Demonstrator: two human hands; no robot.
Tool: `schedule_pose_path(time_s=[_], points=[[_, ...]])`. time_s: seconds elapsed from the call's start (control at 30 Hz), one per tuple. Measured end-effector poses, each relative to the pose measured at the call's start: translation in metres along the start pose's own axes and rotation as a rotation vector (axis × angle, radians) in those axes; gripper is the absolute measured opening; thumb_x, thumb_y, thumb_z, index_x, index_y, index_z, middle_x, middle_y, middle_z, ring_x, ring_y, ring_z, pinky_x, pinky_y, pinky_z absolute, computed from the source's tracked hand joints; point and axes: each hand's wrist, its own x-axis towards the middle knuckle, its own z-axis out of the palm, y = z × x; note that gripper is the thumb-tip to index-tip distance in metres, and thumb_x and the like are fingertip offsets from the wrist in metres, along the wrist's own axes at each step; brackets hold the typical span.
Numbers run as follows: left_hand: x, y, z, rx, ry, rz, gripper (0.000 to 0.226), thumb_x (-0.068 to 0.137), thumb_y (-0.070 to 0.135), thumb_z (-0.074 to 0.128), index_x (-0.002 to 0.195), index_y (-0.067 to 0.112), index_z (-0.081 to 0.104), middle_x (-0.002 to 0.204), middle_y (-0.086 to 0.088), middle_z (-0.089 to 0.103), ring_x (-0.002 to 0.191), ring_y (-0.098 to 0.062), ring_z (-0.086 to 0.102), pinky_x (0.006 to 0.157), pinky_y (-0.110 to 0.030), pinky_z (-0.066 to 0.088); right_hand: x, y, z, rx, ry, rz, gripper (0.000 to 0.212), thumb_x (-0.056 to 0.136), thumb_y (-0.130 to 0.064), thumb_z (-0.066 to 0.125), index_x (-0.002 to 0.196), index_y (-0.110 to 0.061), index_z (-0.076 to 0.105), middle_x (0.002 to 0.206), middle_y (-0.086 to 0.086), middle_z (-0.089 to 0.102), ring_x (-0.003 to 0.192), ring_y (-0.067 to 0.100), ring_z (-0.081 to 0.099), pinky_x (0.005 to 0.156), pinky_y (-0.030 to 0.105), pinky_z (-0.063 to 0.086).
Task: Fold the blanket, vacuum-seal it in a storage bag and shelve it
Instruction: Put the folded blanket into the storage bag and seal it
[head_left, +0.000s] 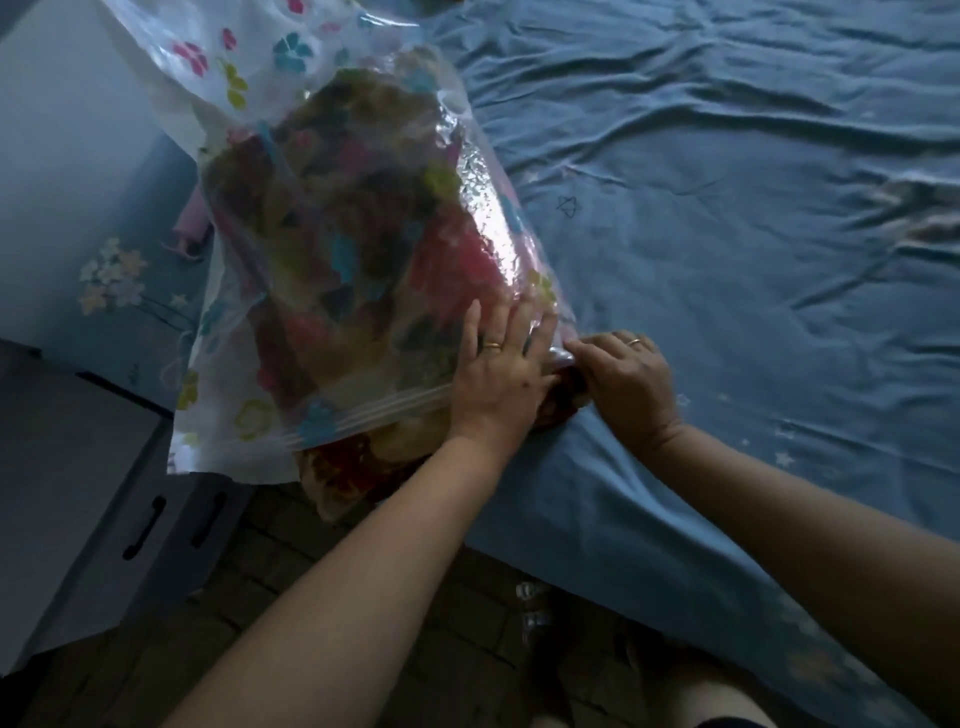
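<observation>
While left hand flat, right grip on bag

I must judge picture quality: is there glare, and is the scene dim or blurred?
Head view: dim bluish light; white glare on the clear flower-printed plastic storage bag, above the left hand; the red-brown patterned blanket inside looks soft and blurred.

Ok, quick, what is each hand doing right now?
Left hand: open, pressing flat on the storage bag.
Right hand: fingers curled, pinching the storage bag at its near corner.
</observation>
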Motion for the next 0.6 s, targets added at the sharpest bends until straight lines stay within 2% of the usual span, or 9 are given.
schedule_pose_path(time_s=[0.1, 0.17, 0.2, 0.27, 0.3, 0.37, 0.43, 0.5, 0.6], points=[[-0.022, -0.008, 0.007, -0.045, 0.036, 0.152, 0.045, 0.090, 0.022, 0.039, 0.127, 0.010, 0.062, 0.134, -0.012, 0.059, 0.126, -0.032, 0.054, 0.106, -0.053, 0.040, -0.026, -0.018, -0.010, 0.040, -0.052, -0.071, 0.015, 0.089, -0.014, 0.056, 0.081, -0.015, 0.070, 0.073, 0.004, 0.064, 0.063, 0.027, 0.059, 0.063, 0.034, 0.044], [-0.040, -0.016, 0.011, -0.056, 0.039, 0.222, 0.043, 0.089, 0.014, 0.040, 0.123, 0.008, 0.065, 0.131, -0.012, 0.061, 0.123, -0.032, 0.057, 0.104, -0.052, 0.043, -0.046, -0.024, -0.009, 0.085, -0.142, -0.022, 0.020, 0.090, -0.032, 0.058, 0.093, -0.016, 0.068, 0.086, 0.003, 0.067, 0.076, 0.024, 0.060, 0.072, 0.036, 0.046], [-0.046, -0.020, 0.013, -0.048, 0.032, 0.240, 0.043, 0.089, 0.014, 0.042, 0.124, 0.009, 0.065, 0.132, -0.011, 0.061, 0.123, -0.032, 0.056, 0.104, -0.052, 0.042, -0.055, -0.024, -0.006, 0.116, -0.203, 0.082, 0.038, 0.086, -0.046, 0.058, 0.109, -0.016, 0.064, 0.102, 0.005, 0.066, 0.090, 0.025, 0.060, 0.082, 0.037, 0.046], [-0.049, -0.026, 0.015, -0.025, 0.008, 0.256, 0.042, 0.087, 0.018, 0.056, 0.127, 0.010, 0.062, 0.134, -0.011, 0.059, 0.126, -0.032, 0.054, 0.107, -0.052, 0.039, -0.070, -0.016, 0.002, 0.242, -0.406, 0.399, 0.089, 0.070, -0.068, 0.058, 0.141, -0.019, 0.037, 0.138, 0.012, 0.048, 0.126, 0.027, 0.045, 0.105, 0.043, 0.037], [-0.047, -0.025, 0.014, -0.018, -0.018, 0.254, 0.048, 0.083, 0.024, 0.067, 0.129, 0.011, 0.059, 0.135, -0.012, 0.058, 0.126, -0.033, 0.053, 0.107, -0.053, 0.037, -0.077, -0.013, 0.004, 0.316, -0.514, 0.526, 0.109, 0.062, -0.074, 0.057, 0.149, -0.020, 0.020, 0.150, 0.012, 0.032, 0.138, 0.027, 0.031, 0.111, 0.045, 0.030], [-0.043, -0.024, 0.012, -0.001, -0.058, 0.265, 0.059, 0.080, 0.034, 0.073, 0.132, 0.014, 0.056, 0.135, -0.014, 0.057, 0.126, -0.035, 0.053, 0.106, -0.055, 0.036, -0.090, -0.016, 0.010, 0.463, -0.645, 0.610, 0.127, 0.054, -0.076, 0.061, 0.149, -0.023, -0.003, 0.158, 0.007, 0.011, 0.146, 0.021, 0.011, 0.115, 0.049, 0.024], [-0.040, -0.021, 0.009, -0.011, -0.053, 0.286, 0.050, 0.086, 0.037, 0.059, 0.133, 0.017, 0.056, 0.135, -0.015, 0.058, 0.126, -0.037, 0.053, 0.104, -0.057, 0.038, -0.095, -0.022, 0.018, 0.601, -0.605, 0.629, 0.127, 0.054, -0.065, 0.072, 0.147, -0.024, -0.004, 0.158, 0.006, 0.012, 0.146, 0.020, 0.014, 0.115, 0.046, 0.028], [-0.038, -0.021, 0.005, -0.051, -0.075, 0.283, 0.052, 0.086, 0.043, 0.049, 0.130, 0.018, 0.059, 0.134, -0.014, 0.058, 0.125, -0.037, 0.053, 0.104, -0.057, 0.038, -0.088, -0.026, 0.029, 0.686, -0.469, 0.669, 0.112, 0.063, -0.051, 0.073, 0.148, -0.023, 0.006, 0.155, 0.006, 0.024, 0.142, 0.017, 0.028, 0.114, 0.038, 0.031], [-0.038, -0.021, 0.002, -0.128, -0.044, 0.247, 0.048, 0.090, 0.041, 0.042, 0.125, 0.017, 0.065, 0.130, -0.008, 0.063, 0.124, -0.030, 0.056, 0.105, -0.054, 0.038, -0.061, -0.039, 0.048, 0.748, -0.191, 0.811, 0.075, 0.082, -0.027, 0.064, 0.145, -0.023, 0.024, 0.144, -0.007, 0.038, 0.126, -0.008, 0.040, 0.111, 0.022, 0.033]])
